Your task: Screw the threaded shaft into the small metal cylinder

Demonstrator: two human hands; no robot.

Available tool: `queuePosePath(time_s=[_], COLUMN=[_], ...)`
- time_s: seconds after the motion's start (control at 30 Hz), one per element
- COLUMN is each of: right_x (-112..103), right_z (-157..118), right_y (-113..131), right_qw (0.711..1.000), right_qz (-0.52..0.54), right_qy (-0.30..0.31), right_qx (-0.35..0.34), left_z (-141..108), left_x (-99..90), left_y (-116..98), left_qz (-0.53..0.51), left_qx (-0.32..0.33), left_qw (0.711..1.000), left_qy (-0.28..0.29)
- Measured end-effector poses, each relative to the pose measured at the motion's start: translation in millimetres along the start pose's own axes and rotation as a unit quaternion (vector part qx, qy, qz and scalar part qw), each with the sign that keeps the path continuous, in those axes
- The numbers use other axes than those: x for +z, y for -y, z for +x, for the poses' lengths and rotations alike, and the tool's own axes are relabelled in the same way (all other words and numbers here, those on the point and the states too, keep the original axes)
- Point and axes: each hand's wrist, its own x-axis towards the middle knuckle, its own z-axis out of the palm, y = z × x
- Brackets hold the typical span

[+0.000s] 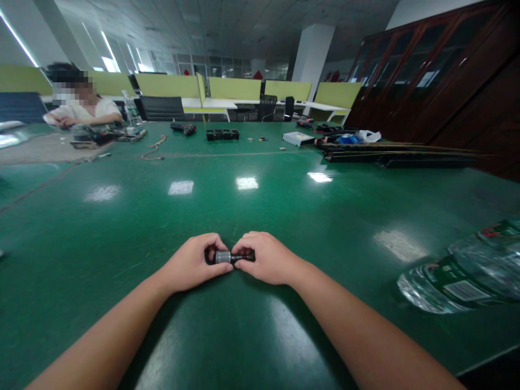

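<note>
Holding the left, thicker part of a small dark cylindrical tool (223, 257), the left hand (190, 262) was curled, its thumb and fingers narrow around it. The right hand (270, 260) pinched the slimmer right part of the same tool. Thus the tool was between both hands, its long axis going from left to right, with a grey band nearer to the left hand. Whether it rested on the table or was slightly lifted, I could not tell. Under the hands was a glossy green tabletop (284, 206), which reflected bright patches of light. At the near right lay a large clear plastic bottle (459, 271), well apart from the right hand. On the far side was a black compartmented holder (222, 135), with a power drill (183, 128) to its left. A person (97, 111) sat at the far left; beyond were yellow-green partitions (235, 89) and, at the far right, a dark wooden cabinet (414, 70).
</note>
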Motion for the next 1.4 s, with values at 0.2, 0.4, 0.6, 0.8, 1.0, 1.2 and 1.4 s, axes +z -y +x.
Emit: queuePosePath(time_s=[0.2,0.4,0.6,0.8,1.0,1.2,1.4], right_x=[1.2,2.2,2.0,2.4,2.6,2.5,2.0], right_z=[0.4,0.3,0.2,0.2,-0.2,-0.5,0.0], right_y=[-0.1,-1.0,-0.1,-0.5,-1.5,-1.1,-0.1], right_qw=[1.0,1.0,1.0,1.0,1.0,1.0,1.0], right_qz=[0.001,0.0,0.0,-0.004,-0.005,-0.002,-0.003], right_qy=[0.001,-0.002,0.001,-0.001,-0.001,-0.003,-0.001], right_qx=[-0.002,-0.007,-0.011,-0.015,-0.018,-0.02,-0.016], left_z=[-0.3,0.3,0.4,0.1,0.1,0.0,-0.1], left_x=[-0.2,-1.7,-2.2,-1.4,-2.3,-2.0,-1.4], left_y=[0.3,-1.5,-1.3,1.9,-0.5,-0.7,0.5], left_qz=[0.003,0.005,0.007,0.006,0.003,0.002,-0.002], left_qx=[0.006,0.026,0.025,0.019,0.018,0.012,0.008], left_qw=[1.0,1.0,1.0,1.0,1.0,1.0,1.0], left_qy=[-0.002,-0.003,-0.003,0.005,0.007,0.007,0.011])
